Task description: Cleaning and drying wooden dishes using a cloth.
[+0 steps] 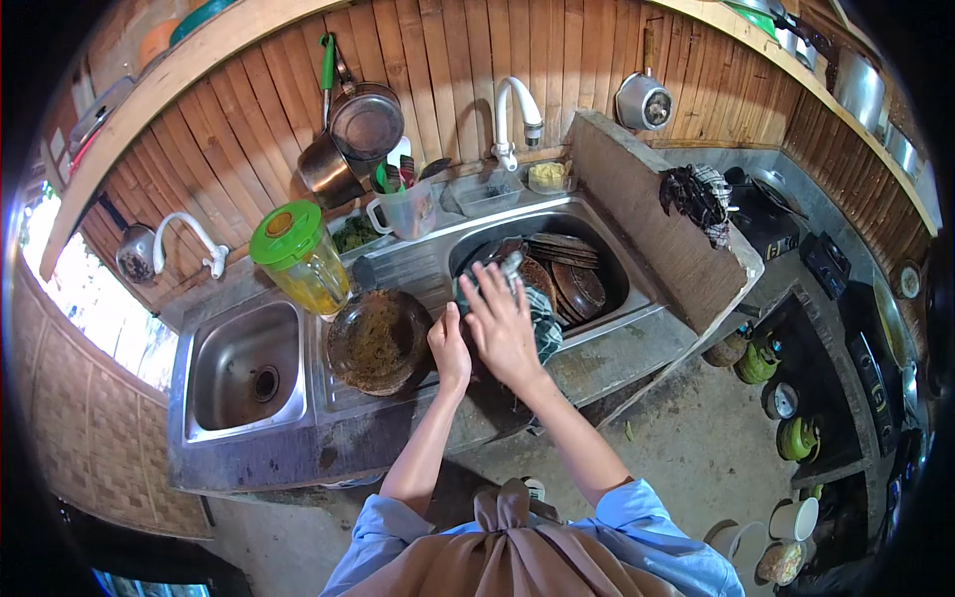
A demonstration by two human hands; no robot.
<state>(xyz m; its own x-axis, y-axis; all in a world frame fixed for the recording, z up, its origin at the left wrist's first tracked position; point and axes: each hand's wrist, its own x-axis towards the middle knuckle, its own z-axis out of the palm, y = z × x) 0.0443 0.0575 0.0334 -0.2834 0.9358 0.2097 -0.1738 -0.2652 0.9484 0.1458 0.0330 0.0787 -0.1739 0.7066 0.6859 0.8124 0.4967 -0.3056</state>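
Observation:
My left hand (451, 351) is closed with the thumb up, at the front left edge of the right sink basin (630, 272). It grips a dark object, mostly hidden behind my other hand. My right hand (498, 321) lies over this object with fingers spread. Under and beside its fingers bunches a dark green checked cloth (546, 332); whether the fingers hold it is hidden. Dark brown plates (578, 287) are stacked and tilted inside that basin. Left of my hands, a round stone mortar (380, 339) bears brown residue on the ribbed drainboard.
A blender jar (310, 280) with a green lid stands behind the mortar. Beyond are a plastic jug of utensils (406, 213), a clear tub (486, 195) and a white faucet (515, 112). The left basin (246, 373) has a drain. A concrete partition (656, 201) rises at right.

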